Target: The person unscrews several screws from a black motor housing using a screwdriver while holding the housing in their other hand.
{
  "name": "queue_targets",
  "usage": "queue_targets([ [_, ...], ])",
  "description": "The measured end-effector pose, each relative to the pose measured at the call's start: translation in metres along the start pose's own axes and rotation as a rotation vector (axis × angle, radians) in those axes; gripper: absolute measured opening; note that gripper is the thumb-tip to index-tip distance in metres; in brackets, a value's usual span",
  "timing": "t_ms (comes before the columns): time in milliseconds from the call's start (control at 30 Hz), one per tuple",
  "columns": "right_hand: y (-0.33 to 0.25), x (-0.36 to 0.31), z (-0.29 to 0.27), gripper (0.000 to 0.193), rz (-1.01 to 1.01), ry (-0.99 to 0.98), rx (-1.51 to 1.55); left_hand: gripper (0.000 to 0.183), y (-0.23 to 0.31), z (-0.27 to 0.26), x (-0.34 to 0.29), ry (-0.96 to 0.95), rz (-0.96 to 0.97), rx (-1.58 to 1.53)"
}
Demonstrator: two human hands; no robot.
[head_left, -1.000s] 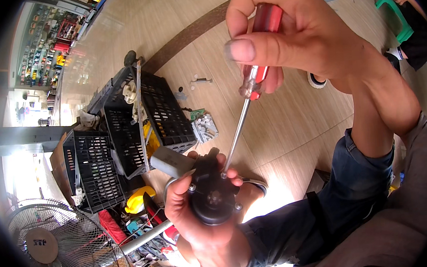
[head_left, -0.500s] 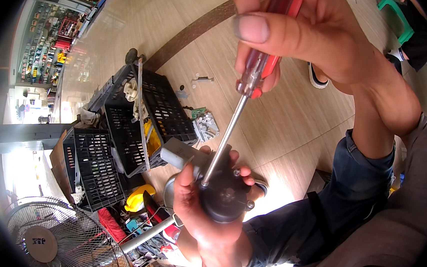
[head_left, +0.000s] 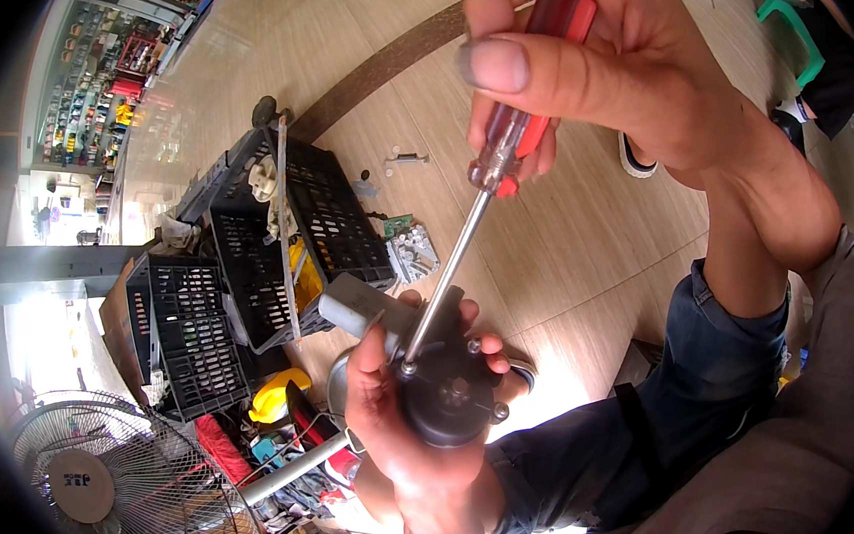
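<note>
My right hand (head_left: 622,71) grips the red, partly clear handle of a screwdriver (head_left: 454,257) high at the upper middle. Its long steel shaft slants down to the left, and the tip rests at a screw near the left edge of a round black motor housing (head_left: 445,398). Fingers of my left hand (head_left: 399,420) wrap that housing from below and the left, with the thumb beside the screw. A grey cylindrical part (head_left: 352,305) juts from the housing toward the upper left. Other screw posts stand out along its right side.
Black plastic crates (head_left: 327,210) stand on the tiled floor to the left. A standing fan (head_left: 113,482) is at the lower left, near a yellow object (head_left: 279,394). A green circuit board (head_left: 399,225) lies by the crates. A person (head_left: 832,64) and a green stool (head_left: 795,37) are at the upper right.
The screwdriver handle and my right hand have shifted slightly left. The tip stays at the same screw, and my left hand holds the housing almost unmoved.
</note>
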State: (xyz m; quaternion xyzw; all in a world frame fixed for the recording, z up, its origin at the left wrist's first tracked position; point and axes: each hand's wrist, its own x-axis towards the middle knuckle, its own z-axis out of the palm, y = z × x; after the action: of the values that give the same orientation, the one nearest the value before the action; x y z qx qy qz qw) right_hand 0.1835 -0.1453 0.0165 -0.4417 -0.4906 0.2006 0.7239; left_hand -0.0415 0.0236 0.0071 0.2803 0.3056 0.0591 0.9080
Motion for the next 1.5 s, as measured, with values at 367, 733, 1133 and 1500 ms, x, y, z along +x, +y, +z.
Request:
queue_targets([
  [367,-0.009,0.002,-0.001,0.022,0.12,-0.045,-0.018,0.045,0.001,0.0,-0.001,0.003,0.002,-0.013],
  [733,-0.034,0.0,-0.004,0.028,0.238,-0.103,-0.181,0.044,0.002,-0.002,0.0,0.01,-0.004,-0.029],
  [1133,-0.012,-0.006,-0.007,0.018,0.075,-0.178,0.119,0.05,0.0,-0.004,0.0,0.003,-0.023,-0.006],
  [1500,-0.02,-0.003,-0.012,0.022,0.123,-0.125,0.003,0.049,0.005,-0.006,0.0,-0.166,-0.093,-0.146],
])
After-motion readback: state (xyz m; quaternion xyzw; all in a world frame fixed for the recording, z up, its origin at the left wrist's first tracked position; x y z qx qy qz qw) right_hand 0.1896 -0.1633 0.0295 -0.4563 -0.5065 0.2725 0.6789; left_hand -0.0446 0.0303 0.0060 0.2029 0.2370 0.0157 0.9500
